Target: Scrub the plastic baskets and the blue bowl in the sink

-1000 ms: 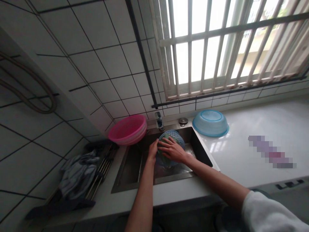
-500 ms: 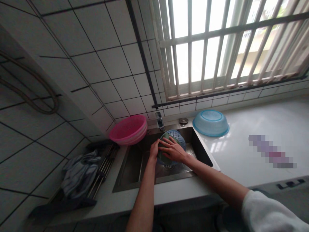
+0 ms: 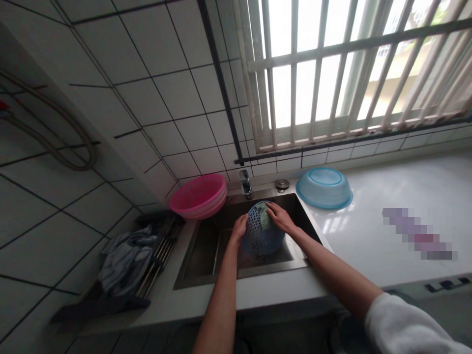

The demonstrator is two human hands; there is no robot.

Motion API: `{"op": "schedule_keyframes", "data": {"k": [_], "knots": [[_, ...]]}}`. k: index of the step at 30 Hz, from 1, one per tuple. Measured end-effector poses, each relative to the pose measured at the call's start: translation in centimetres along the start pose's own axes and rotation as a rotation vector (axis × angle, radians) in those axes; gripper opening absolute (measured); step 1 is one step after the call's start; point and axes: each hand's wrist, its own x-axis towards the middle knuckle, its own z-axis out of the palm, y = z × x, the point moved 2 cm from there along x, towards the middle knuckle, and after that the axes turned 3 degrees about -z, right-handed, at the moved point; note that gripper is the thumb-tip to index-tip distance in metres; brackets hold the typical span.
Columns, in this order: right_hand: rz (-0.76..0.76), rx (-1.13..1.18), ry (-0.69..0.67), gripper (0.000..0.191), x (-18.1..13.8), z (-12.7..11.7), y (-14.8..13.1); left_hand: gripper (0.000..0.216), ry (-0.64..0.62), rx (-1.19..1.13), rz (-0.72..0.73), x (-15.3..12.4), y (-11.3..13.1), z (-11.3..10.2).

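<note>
Left hand point(image 3: 240, 228): gripping blue colander point(image 3: 255, 235) at left rim; firm hold advisable. Colander: in sink point(image 3: 275, 268), lower centre of frame. Green cloth point(image 3: 264, 219): against colander; best kept flat. Right hand point(image 3: 279, 217): on cloth, closure unclear.

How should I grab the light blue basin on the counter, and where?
Probably by the flared rim, from your near side. The basin lies upside down, so its rim sits lowest, on the counter, while the sides slope inward going up; its far side faces the tiled wall.
</note>
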Motion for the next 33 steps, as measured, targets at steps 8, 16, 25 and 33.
{"op": "schedule_keyframes", "data": {"k": [8, 16, 25, 33], "knots": [[-0.245, -0.074, -0.121, 0.052, -1.3, 1.6, -5.4, 0.027, 0.145, 0.206, 0.074, 1.3, 0.7, -1.7], [-0.225, -0.047, -0.167, 0.046, -0.9, 0.7, -5.5, 0.058, -0.005, 0.107, 0.086, 0.6, 0.4, -1.2], [-0.539, -0.206, -0.22, 0.049, -2.2, 0.3, -9.5, 0.056, -0.045, 0.058, 0.083, 0.6, 0.7, -2.2], [-0.419, -0.045, -0.16, 0.044, -0.9, -0.3, -6.3, 0.062, -0.223, -0.135, 0.008, -0.6, 0.7, -1.2]]}}
